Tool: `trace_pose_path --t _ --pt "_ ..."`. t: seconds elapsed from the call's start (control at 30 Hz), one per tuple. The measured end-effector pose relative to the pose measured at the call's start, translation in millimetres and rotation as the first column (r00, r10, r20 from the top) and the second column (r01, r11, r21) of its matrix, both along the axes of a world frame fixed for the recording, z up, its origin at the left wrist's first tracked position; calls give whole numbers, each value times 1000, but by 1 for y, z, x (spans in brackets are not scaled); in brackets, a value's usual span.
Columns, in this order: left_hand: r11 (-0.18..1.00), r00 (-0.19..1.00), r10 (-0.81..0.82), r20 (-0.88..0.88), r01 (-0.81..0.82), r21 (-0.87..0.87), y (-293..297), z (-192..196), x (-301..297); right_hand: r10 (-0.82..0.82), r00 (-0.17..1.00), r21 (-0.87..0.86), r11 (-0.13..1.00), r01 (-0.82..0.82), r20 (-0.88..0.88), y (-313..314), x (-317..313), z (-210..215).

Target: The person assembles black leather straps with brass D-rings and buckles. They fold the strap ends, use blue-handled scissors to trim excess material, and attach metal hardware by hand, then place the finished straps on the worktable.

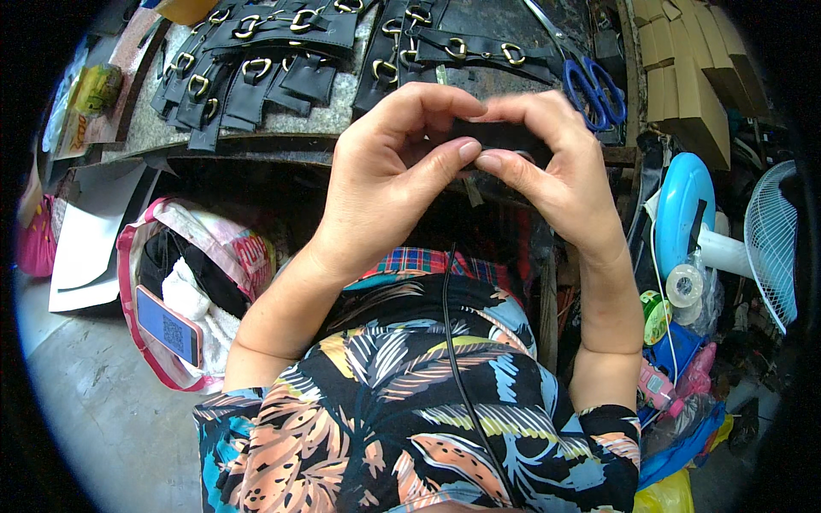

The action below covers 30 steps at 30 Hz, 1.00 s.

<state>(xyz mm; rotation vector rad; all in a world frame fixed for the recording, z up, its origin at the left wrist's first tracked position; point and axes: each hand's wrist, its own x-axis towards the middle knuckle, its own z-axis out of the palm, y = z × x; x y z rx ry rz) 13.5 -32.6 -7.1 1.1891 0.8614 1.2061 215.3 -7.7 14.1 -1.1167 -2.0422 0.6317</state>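
Note:
My left hand (372, 184) and my right hand (571, 175) meet above the near edge of the workbench, thumbs and fingertips pinched together. Between them they hold a black leather strap (511, 135), mostly covered by the fingers. Just beyond, black leather straps (282, 36) with gold-coloured D-rings lie in an overlapping pile on the left of the bench. More such straps (479, 49) lie straight ahead of the hands. Scissors (590, 92) with blue handles rest to the right of my right hand.
Cardboard pieces (684, 81) are stacked at the far right. A blue-and-white fan (688, 209) stands right of the bench, near a clear tape roll (684, 285) and plastic bags. At left, a pink-edged bag (128, 282) holds cloth and a phone (168, 327).

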Motion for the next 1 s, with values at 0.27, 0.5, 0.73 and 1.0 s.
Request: trace_pose_path --t 0.27,0.5,0.73,1.0 --pt "999 990 53 -129 -53 -1 -3 1 0 54 992 -246 966 -82 -117 5 8 -4" --pt "823 848 315 -426 -21 567 -6 1 7 13 999 -199 980 -4 44 0 -1 -4" --pt "800 809 357 -467 -6 600 -4 -1 7 -56 995 29 998 54 85 3 -7 -13" --pt "755 814 373 -444 12 655 -5 -2 6 -58 988 -28 998 62 140 2 -8 -10"
